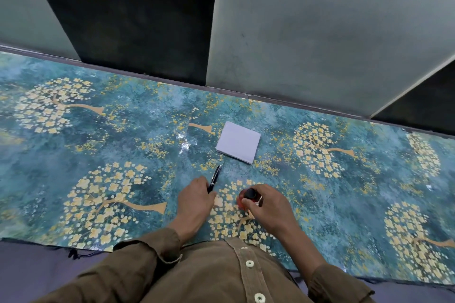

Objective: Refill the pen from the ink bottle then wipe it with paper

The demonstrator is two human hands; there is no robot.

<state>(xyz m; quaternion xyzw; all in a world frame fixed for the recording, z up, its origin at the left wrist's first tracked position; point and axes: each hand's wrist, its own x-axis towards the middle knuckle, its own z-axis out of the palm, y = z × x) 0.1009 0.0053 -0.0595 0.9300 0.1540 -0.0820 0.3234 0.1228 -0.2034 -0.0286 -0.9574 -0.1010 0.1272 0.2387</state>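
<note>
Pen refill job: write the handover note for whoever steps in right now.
Left hand: on the pen, which lies on the table cover; the exact grip is hidden.
Right hand: fingers curled round the ink bottle, which stands on the cover with its black cap on.
Folded paper: lies beyond the pen, untouched.
Done: nothing visible yet.
Left: uncap the bottle, open and fill the pen, close up, wipe the pen with the paper.

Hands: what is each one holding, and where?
Left hand holds the pen by its near end. Right hand grips the ink bottle around its sides, below the cap.
</note>
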